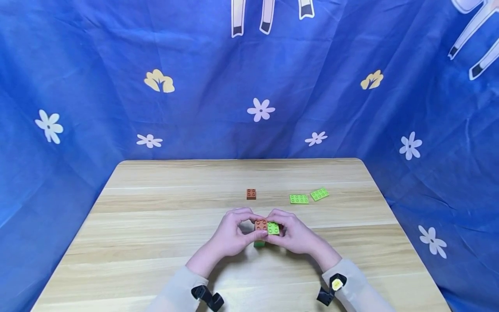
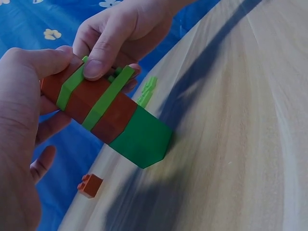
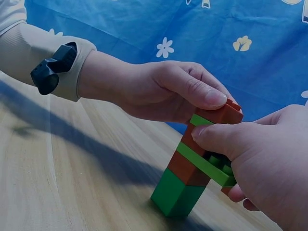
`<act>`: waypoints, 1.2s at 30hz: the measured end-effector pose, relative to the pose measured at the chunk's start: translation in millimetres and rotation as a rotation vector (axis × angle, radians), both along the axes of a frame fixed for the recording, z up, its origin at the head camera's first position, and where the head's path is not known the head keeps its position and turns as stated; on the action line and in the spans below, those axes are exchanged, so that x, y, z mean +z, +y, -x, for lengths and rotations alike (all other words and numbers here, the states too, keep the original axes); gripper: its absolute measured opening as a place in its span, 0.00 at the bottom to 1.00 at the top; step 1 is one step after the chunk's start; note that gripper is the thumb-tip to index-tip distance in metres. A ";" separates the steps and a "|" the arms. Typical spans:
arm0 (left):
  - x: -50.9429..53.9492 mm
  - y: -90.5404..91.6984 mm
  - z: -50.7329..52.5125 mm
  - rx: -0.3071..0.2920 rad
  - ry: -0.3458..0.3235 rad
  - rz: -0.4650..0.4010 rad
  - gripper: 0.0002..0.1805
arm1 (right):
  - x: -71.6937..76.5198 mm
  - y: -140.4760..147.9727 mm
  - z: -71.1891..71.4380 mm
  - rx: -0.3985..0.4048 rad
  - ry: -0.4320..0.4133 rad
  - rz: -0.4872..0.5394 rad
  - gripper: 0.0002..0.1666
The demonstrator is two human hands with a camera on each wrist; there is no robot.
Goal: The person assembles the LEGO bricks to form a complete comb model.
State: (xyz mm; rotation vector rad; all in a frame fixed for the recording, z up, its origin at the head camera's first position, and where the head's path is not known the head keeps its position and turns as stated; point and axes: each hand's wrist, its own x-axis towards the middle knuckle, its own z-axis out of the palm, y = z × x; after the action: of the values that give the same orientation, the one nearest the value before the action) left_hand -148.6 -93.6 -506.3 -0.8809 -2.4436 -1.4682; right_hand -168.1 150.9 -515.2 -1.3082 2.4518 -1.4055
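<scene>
A tower of toy building bricks stands on the table between both hands, with a dark green block (image 2: 142, 137) at its foot. Above that block, brown bricks alternate with light green plates, and the lower plate (image 3: 204, 163) juts out to the right. My left hand (image 1: 234, 234) pinches the top brown brick (image 1: 260, 224) between thumb and fingers. Just below, my right hand (image 1: 294, 234) grips the tower from the right side, its thumb on the middle brown brick. The upper light green plate (image 1: 273, 228) also sticks out on the right, partly covered by the right fingers.
Beyond the hands, a loose brown brick (image 1: 251, 194) lies on the wooden table (image 1: 156, 208). Two loose light green plates, one straight (image 1: 299, 199) and one angled (image 1: 320, 193), lie farther right. Blue patterned cloth (image 1: 202, 108) hangs around the table's back and sides.
</scene>
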 end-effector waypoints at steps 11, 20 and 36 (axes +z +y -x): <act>-5.7 -1.2 -0.6 0.007 0.042 0.007 0.19 | 4.3 -0.1 1.3 0.021 0.051 -0.030 0.20; -5.4 -2.4 -0.5 0.003 0.080 0.017 0.19 | 8.6 20.1 8.5 -0.003 -0.015 -0.050 0.30; -7.7 -1.4 -0.4 0.019 0.083 0.065 0.23 | 9.0 57.7 34.6 -0.133 0.039 -0.104 0.27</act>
State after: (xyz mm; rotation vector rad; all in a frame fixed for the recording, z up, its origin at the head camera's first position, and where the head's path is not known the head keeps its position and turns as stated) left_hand -148.3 -95.0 -514.1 -0.9093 -2.4446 -1.3248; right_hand -202.7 208.6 -506.1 -1.1832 2.6421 -1.2687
